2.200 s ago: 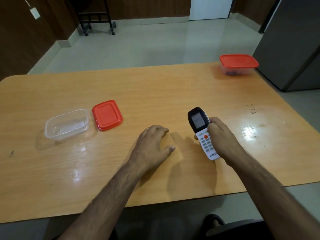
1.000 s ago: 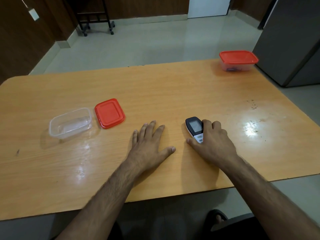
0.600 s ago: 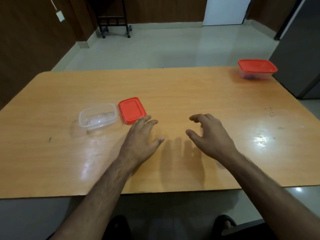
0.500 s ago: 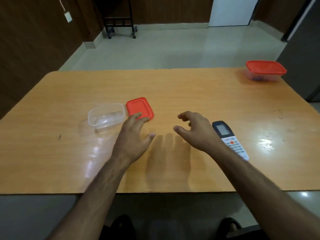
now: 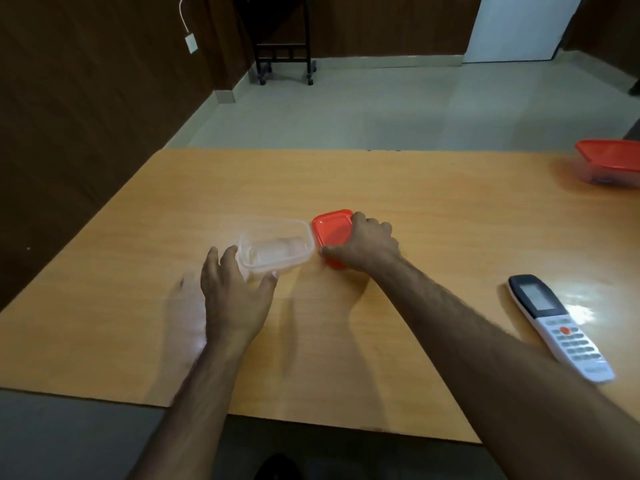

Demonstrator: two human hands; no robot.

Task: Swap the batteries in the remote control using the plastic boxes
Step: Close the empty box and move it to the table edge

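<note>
Head view: the right hand clamps the red lid, apparently to cap the clear box, which the left hand cups loosely (open, steadying it); the remote lies face-up, well right.

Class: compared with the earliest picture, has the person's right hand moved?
Yes. The right hand has left the remote and crossed leftward to the loose red lid.
</note>
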